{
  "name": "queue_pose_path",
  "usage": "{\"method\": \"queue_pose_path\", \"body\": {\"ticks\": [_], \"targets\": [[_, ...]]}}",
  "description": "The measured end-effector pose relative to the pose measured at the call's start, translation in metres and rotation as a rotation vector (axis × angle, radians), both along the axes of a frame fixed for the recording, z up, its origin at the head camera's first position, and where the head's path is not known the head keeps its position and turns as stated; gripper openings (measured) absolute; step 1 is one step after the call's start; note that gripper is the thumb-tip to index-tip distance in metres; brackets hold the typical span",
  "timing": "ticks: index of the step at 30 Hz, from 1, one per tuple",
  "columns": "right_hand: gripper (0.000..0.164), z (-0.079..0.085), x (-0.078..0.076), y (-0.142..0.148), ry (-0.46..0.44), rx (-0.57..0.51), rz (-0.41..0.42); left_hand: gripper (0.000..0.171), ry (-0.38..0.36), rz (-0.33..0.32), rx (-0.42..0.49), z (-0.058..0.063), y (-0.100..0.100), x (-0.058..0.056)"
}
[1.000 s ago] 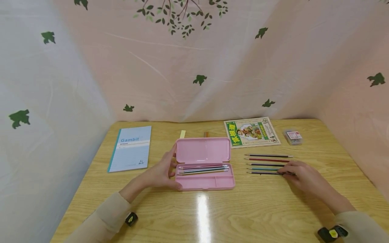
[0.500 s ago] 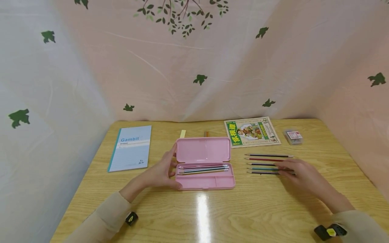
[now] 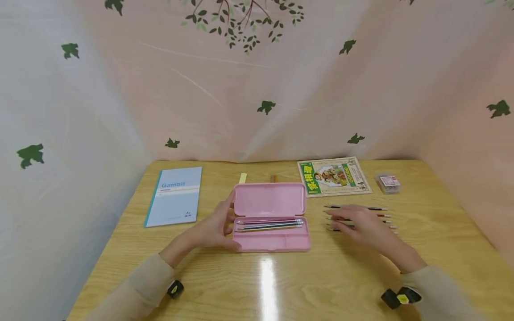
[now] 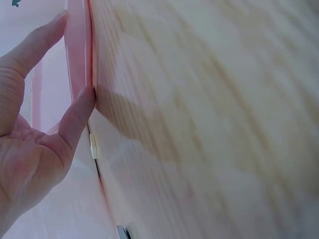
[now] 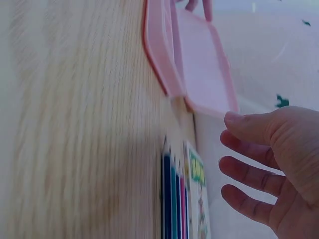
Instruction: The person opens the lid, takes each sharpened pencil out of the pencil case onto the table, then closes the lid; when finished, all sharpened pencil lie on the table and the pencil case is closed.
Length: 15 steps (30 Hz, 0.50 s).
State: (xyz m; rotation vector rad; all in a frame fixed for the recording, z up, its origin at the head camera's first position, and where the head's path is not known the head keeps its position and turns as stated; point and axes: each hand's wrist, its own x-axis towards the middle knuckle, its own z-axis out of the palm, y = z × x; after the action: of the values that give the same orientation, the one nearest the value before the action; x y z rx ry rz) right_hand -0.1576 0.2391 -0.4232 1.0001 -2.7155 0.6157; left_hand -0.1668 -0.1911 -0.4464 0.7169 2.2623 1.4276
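A pink pencil case [image 3: 257,243] lies with its lid [image 3: 270,199] raised at the middle of the table; several pencils [image 3: 269,226] rest in its rear compartment. My left hand [image 3: 210,229] touches the case's left side, thumb at the front corner and a finger along the lid's edge. In the left wrist view its extended fingertips meet the pink edge. My right hand [image 3: 367,227] hovers over a row of several pencils [image 5: 172,199] right of the case, hiding their middles. Its fingers are slightly bent and hold nothing in the right wrist view.
A blue notebook [image 3: 174,196] lies at the left. Behind the lid show a pale yellow strip [image 3: 242,178] and a brown piece [image 3: 274,179]. A green-and-cream booklet [image 3: 335,176] and a small clear box [image 3: 388,183] lie at the back right.
My right hand has shifted left from the blunt ends of the pencil row towards their points. My left hand stays on the pencil case.
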Motion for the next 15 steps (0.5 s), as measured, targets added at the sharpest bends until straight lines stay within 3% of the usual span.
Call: {"method": "queue_pose_path", "body": {"ticks": [5,10,15], "targets": [[0.03,0.002,-0.003,-0.033,-0.049,-0.001,0.055,0.148,-0.004,-0.013,0.008,-0.002,0.003,0.0],[0.026,0.003,-0.009,-0.07,-0.043,0.031,0.162,0.148,0.003,-0.019,0.017,0.0,0.003,0.0],[0.024,-0.002,-0.013,-0.098,-0.039,0.066,0.179,0.148,0.012,-0.014,0.014,0.0,0.003,0.0]]}}
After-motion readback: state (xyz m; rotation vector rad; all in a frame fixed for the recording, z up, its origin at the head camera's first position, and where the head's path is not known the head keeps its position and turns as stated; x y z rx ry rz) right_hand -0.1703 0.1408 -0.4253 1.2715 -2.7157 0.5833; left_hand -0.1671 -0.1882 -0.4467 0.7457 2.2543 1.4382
